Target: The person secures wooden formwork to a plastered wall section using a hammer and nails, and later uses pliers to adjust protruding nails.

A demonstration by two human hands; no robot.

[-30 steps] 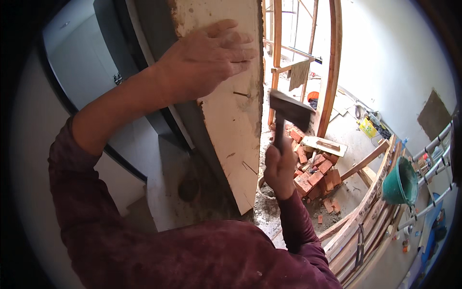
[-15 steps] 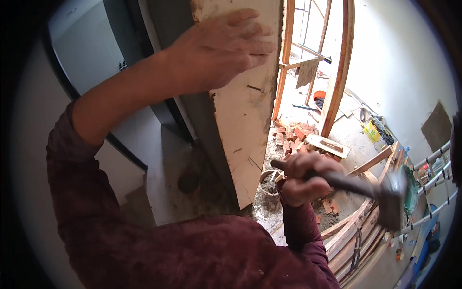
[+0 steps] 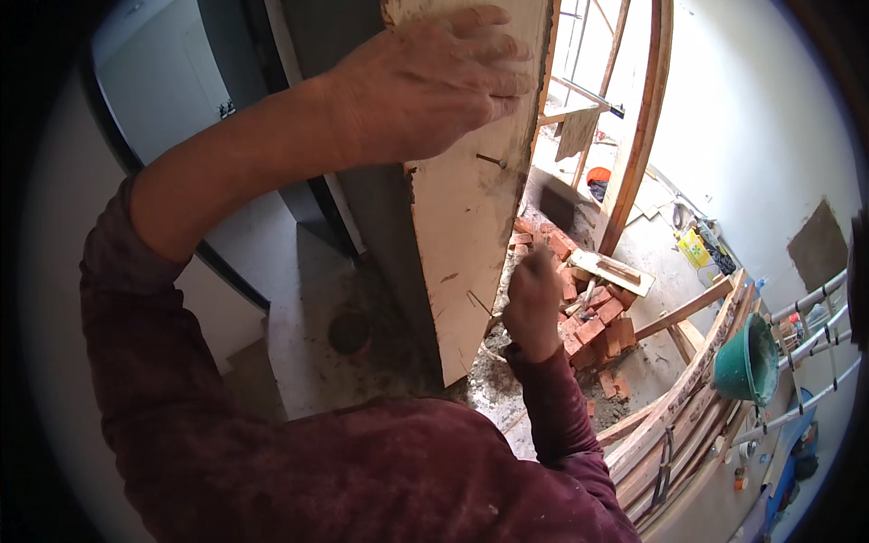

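My left hand (image 3: 439, 86) lies on the upper part of a pale wooden board (image 3: 466, 231), its fingers stretched out flat toward the board's right edge. Below those fingertips a nail (image 3: 491, 160) sticks out of the board. Lower down, another thin nail (image 3: 480, 305) juts out at a slant. My right hand (image 3: 532, 303) is closed round the handle of a hammer (image 3: 555, 206), just right of the board. The hammer's head is raised above the fist and smeared by motion, apart from the nail.
Broken red bricks (image 3: 593, 321) are heaped beyond my right hand, with a plastering float (image 3: 613, 271) on top. Wooden poles (image 3: 674, 412), a green bucket (image 3: 744, 360) and a white ladder (image 3: 819, 344) are on the right. An upright timber (image 3: 644, 127) stands behind the board.
My right hand has swung the hammer from the far right leftward and up, beside the board. The left hand stays on the board, which has shifted slightly rightward in view.
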